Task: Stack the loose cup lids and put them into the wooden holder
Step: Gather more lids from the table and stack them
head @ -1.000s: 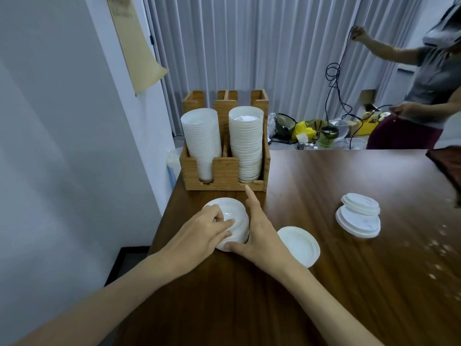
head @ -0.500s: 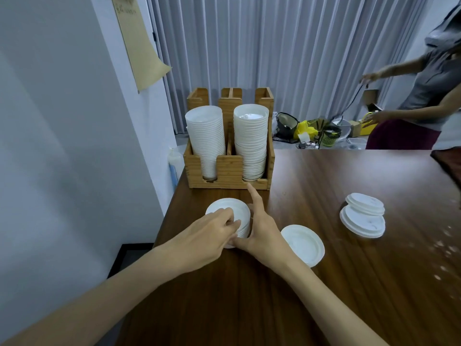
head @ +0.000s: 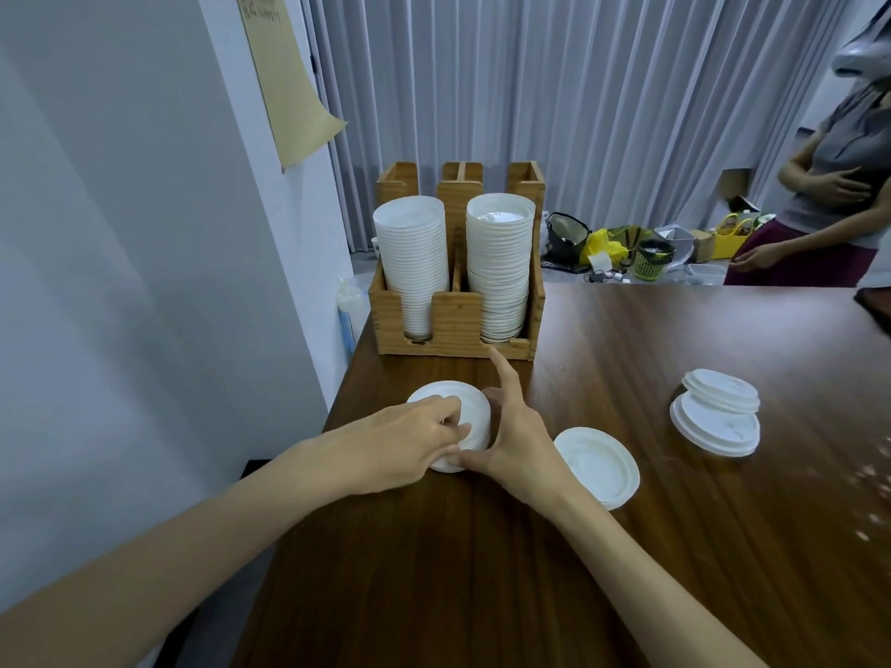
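Note:
A short stack of white cup lids sits on the dark wooden table just in front of the wooden holder. My left hand grips the stack from the left and top. My right hand holds its right side between thumb and fingers, with the index finger pointing up toward the holder. The holder carries a tall stack of white cups in its left slot and a stack of lids in its right slot. One loose lid lies right of my right hand. Another small lid pile lies farther right.
The table runs along a grey wall on the left, its edge beside the holder. A person stands at the far right corner. Bags, baskets and boxes sit on the floor behind, before grey curtains.
My hands have settled the lid stack flat on the table; it was tilted a second ago. The person at the right has lowered the raised arm and cable.

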